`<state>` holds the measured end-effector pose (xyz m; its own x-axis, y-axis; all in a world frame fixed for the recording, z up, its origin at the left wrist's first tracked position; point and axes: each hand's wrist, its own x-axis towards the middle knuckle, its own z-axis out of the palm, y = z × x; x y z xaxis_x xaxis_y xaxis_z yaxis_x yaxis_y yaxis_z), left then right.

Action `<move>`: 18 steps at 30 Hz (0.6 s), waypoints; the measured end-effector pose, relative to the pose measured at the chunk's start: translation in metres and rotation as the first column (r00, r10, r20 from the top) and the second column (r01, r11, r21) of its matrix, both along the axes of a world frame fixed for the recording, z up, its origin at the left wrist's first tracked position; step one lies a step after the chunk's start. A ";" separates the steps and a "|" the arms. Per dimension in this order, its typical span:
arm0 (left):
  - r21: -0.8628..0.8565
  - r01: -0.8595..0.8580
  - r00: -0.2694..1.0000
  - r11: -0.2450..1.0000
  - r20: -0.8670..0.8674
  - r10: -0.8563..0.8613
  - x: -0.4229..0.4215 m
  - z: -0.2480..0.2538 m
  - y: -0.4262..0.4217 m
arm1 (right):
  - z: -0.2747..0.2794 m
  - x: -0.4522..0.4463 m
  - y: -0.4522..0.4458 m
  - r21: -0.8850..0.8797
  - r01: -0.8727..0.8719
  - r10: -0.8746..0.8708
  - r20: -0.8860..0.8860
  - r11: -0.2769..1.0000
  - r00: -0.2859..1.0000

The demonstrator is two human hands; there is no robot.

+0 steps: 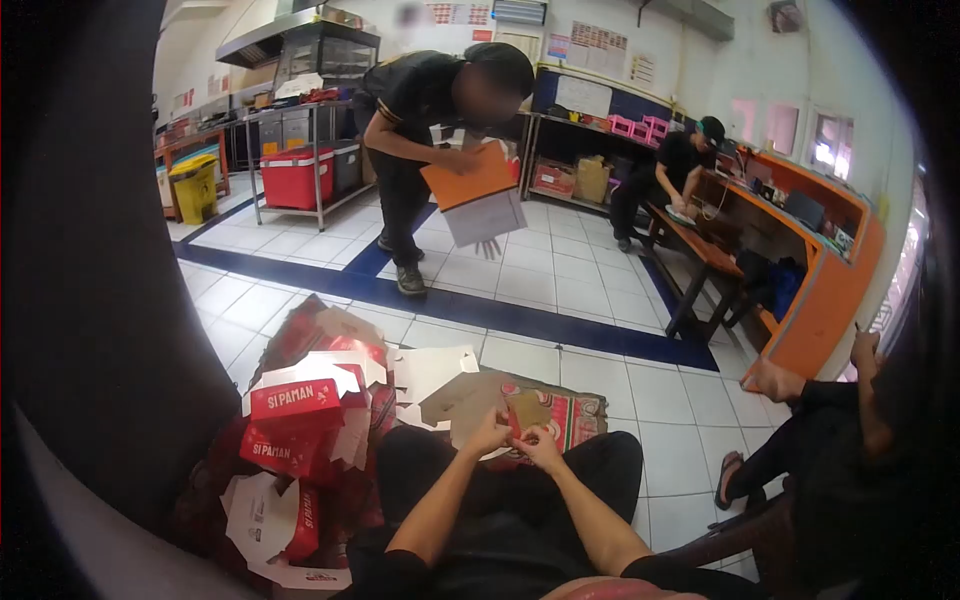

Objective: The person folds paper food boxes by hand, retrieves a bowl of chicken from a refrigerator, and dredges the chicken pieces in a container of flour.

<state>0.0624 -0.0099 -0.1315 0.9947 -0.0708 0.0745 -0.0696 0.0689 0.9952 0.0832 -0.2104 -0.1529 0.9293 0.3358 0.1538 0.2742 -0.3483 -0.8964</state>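
Above my lap, my left hand [489, 434] and my right hand [541, 447] are close together with fingers pinched. Something small and reddish shows between them, too small to name. Just beyond my left hand lies a partly unfolded white cardboard box [432, 375], its inner side up. To my left is a pile of red folded boxes [295, 402] printed "SI PAMAN", with white flaps standing out. A further red and white box [262, 515] lies tilted nearer to me.
I sit on a patterned mat [575, 412] on white floor tiles [672, 450]. A person [430, 110] bends forward ahead, holding an orange and white folder [475, 195]. Another sits at a bench [700, 240]; a third person's foot [732, 475] is at right.
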 end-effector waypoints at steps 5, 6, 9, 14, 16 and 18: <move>0.322 -0.261 0.947 0.910 0.270 0.176 -0.005 -0.012 -0.004 | 0.009 -0.008 0.001 -0.081 -0.056 0.057 0.013 0.995 0.998; 0.301 -0.211 0.970 0.930 0.178 0.162 -0.012 0.001 -0.003 | 0.006 -0.009 0.000 -0.109 -0.083 0.089 0.052 0.991 0.995; 0.364 -0.161 0.984 0.917 -0.013 0.178 -0.027 0.027 -0.007 | 0.009 -0.012 0.001 -0.143 -0.124 0.130 0.033 0.982 0.991; 0.630 -0.181 0.981 0.755 0.170 0.094 -0.012 -0.009 -0.003 | 0.006 -0.011 -0.009 -0.429 -0.410 0.499 0.115 0.805 0.859; 0.658 -0.199 0.979 0.726 0.107 0.171 -0.025 0.001 0.000 | 0.090 0.007 -0.015 -0.461 -0.735 0.676 -0.325 0.497 0.661; 0.672 -0.167 0.986 0.721 0.114 0.122 -0.021 -0.003 -0.002 | 0.187 0.069 -0.023 -0.610 -0.642 0.604 -0.312 0.465 0.734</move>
